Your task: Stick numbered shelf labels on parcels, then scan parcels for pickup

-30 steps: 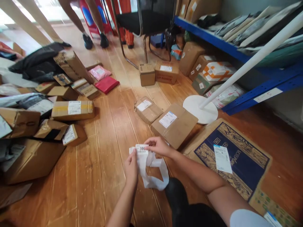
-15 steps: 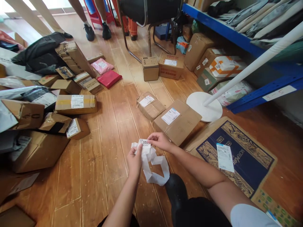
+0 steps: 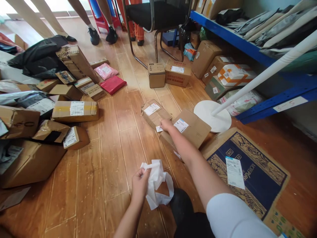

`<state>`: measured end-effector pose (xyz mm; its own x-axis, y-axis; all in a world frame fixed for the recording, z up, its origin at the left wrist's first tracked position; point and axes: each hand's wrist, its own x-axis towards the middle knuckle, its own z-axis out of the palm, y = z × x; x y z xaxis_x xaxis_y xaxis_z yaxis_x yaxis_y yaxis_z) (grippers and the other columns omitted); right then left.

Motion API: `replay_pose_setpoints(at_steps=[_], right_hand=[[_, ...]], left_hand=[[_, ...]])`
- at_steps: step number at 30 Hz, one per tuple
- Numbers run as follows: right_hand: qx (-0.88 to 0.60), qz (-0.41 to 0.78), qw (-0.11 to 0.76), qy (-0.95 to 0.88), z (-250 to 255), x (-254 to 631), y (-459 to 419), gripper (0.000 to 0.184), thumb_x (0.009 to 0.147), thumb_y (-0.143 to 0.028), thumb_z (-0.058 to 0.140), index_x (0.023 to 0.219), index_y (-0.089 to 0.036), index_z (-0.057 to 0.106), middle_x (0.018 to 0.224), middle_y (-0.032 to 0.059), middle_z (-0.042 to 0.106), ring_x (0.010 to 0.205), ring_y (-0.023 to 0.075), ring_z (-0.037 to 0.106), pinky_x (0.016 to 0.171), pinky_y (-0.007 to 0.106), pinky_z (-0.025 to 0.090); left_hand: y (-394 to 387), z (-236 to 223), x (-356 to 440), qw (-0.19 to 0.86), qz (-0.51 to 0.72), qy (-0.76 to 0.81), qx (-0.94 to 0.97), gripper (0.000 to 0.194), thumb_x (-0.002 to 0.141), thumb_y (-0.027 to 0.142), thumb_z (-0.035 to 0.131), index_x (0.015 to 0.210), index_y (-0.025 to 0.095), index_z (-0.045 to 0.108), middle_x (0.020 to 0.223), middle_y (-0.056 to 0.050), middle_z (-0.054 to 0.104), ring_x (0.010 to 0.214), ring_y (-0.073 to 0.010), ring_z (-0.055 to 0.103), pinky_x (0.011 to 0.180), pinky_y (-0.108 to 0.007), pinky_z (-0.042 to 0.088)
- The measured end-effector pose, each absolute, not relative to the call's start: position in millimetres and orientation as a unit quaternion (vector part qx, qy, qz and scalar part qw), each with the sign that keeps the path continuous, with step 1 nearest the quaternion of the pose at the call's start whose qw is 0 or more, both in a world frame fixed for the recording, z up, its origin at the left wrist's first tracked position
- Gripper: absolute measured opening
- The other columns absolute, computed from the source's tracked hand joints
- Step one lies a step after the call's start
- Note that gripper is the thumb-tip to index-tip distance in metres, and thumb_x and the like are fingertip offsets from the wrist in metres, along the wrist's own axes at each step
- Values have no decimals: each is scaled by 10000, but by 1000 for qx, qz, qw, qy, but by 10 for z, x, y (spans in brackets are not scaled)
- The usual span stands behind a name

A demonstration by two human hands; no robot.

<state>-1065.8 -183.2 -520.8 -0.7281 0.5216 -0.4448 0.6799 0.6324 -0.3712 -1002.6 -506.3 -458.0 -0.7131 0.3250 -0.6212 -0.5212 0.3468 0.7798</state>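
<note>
My left hand pinches a crumpled strip of white label backing paper, which loops down in front of my knee. Stretched forward, my right hand holds a small white number sticker against the near corner of a small brown carton. Part of the sticker's print is covered by my fingers. Just right of that hand lies a larger flat brown carton with a white shipping label, partly under my forearm.
Parcels pile up at the left, including a yellow-taped carton. A large dark-blue printed carton lies at the right by a white pole base. Beyond are a black chair, a blue shelf and people's legs.
My right hand has taken the number sticker from the backing paper and moved forward to the small carton. My left hand still holds the paper, slightly lower.
</note>
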Motion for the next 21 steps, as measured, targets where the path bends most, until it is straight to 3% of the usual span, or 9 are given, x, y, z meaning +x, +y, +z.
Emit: replay_pose_setpoints(at_steps=[9,15,21], right_hand=[[391,-175,238,872,-5413,-10460,-1465,243,896,-348,621,1011,-135,649,1044,69,670,961,197,641,860,408,533],[416,-167,219,867,-5588,-10565,-1312,344,830,-442,681,1012,-150,668,1099,92,676,1001,218,643,867,399,520],[454,-157,199,854,-5589,-10615,-1415,394,847,-423,667,1069,-98,648,1146,149,657,1059,240,627,904,406,504]], left_hand=[[-5539,-4595,-10228,407,541,727,-111,644,380,724,755,502,178,436,465,65,363,455,-53,288,448,-186,209],[-5644,-4512,-10335,391,554,724,-125,593,516,675,756,590,149,491,522,56,428,480,-52,333,473,-174,248],[-5508,-4497,-10266,405,565,708,-126,626,453,686,778,551,151,468,483,66,400,462,-43,314,455,-167,237]])
